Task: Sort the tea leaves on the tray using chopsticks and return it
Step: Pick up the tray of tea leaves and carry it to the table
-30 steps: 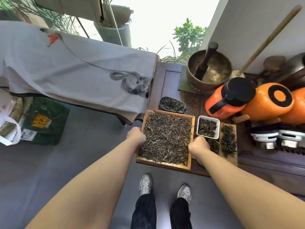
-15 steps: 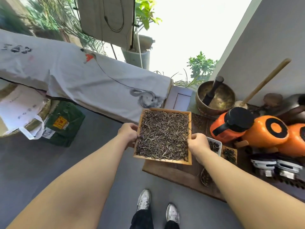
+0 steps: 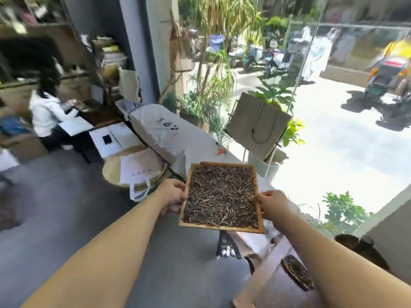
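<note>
A square wooden tray point(image 3: 222, 228) full of dry brown tea leaves point(image 3: 221, 197) is held up in the air in front of me, roughly level. My left hand point(image 3: 172, 195) grips its left edge, and my right hand point(image 3: 272, 204) grips its right edge. No chopsticks are in view.
A cloth-covered table point(image 3: 169, 134) runs ahead on the left, with a woven basket point(image 3: 113, 172) and white bag beside it. The dark wooden table point(image 3: 269, 276) with a small dish of tea point(image 3: 297, 273) lies lower right. A person sits at a desk point(image 3: 47, 112) far left. Glass front with plants is ahead.
Both hands have lifted the tray off the wooden table and carried it up and away. My view has swung up and left, from the table toward the room and window.
</note>
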